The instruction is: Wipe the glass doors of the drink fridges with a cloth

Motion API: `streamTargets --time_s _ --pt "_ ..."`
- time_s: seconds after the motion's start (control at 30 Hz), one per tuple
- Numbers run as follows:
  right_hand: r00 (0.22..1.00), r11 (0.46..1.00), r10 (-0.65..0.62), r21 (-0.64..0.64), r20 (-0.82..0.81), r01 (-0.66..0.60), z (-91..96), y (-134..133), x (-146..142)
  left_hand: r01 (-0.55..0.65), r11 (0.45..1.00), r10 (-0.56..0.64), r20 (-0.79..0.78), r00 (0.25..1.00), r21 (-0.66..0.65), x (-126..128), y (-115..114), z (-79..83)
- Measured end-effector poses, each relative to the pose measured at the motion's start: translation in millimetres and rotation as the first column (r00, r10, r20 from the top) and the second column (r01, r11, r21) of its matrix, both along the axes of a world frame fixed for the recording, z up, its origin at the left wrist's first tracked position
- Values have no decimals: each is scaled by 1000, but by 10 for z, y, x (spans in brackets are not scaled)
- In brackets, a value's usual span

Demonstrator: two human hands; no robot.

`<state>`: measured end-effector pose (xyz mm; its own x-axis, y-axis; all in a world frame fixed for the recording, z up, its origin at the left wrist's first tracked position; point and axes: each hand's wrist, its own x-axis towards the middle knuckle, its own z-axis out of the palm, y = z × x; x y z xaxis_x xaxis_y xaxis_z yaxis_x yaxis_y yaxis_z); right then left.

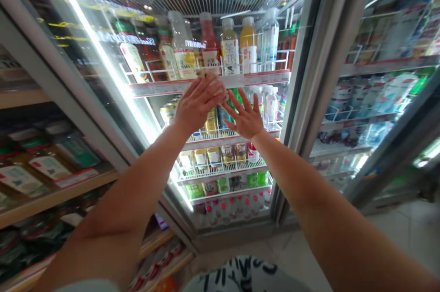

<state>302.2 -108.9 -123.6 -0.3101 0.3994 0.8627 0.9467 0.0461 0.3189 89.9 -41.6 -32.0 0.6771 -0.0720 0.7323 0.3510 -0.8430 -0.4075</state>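
From my end of the feed, the right hand [245, 118] is bare, its fingers spread wide, with nothing in its grasp. The left hand [197, 106] reaches out just beside it, back toward me, fingers long and close together. I see no item in it, though a blurred, skin-toned patch muddles its tips; I take that for a reflection.

Right in front of both is the clear glass door [137, 40] of a brightly lit drinks cooler. Bright lettering and lights mirrored across the drinks make me think the pane stands between hands and stock. I can't tell whether either hand touches it. That glare is my first worry: misjudge the depth, and fingers could knock the glass.

Behind, at fingertip height, runs a white wire shelf with a red-and-white price strip [254, 79]. On it stand a red-filled plastic bottle [209, 44] and a white-capped bottle of orange-yellow drink [249, 46], side by side with others. Packed that tightly, a clumsy pull on one might tip its neighbours over the low wire rail.

Farther left, dark-filled bottles on a wooden shelf [108, 177] sit near the left arm; an elbow swung outward could catch them.
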Motion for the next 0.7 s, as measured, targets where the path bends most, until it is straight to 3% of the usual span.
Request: streamTargets --time_s 0.1,0.17,0.27,0.33,0.4,0.47,0.5,0.57,0.63,0.7 --pt "1000 1000 -2 26 14 1 2 -1 2 -22 999 16 244 970 23 -56 64 201" --pt "1000 999 -1 42 22 1 1 4 4 -51 998 33 361 932 42 -50 81 234" --pt "1000 999 8 39 22 -9 1 7 7 -1 999 -7 210 978 36 31 71 202" --pt "999 999 29 35 16 -30 4 0 8 35 999 -36 54 998 24 94 91 284" --pt "998 998 54 41 8 -55 9 -10 11 2 999 -7 96 995 52 155 135 469" --pt "997 996 73 45 8 -73 15 -12 14 -71 994 48 271 961 77 233 159 643" --pt "997 996 79 42 7 -79 18 -8 15 -76 994 51 279 959 77 282 148 688" --pt "997 997 79 9 -8 -78 21 7 16 -32 998 22 173 985 57 389 75 677" --pt "997 997 65 -34 -37 -66 23 17 15 26 1000 -27 -87 996 -17 473 -34 598" --pt "998 997 52 -54 -44 -54 24 11 13 42 998 -50 -180 982 -51 507 -122 558"
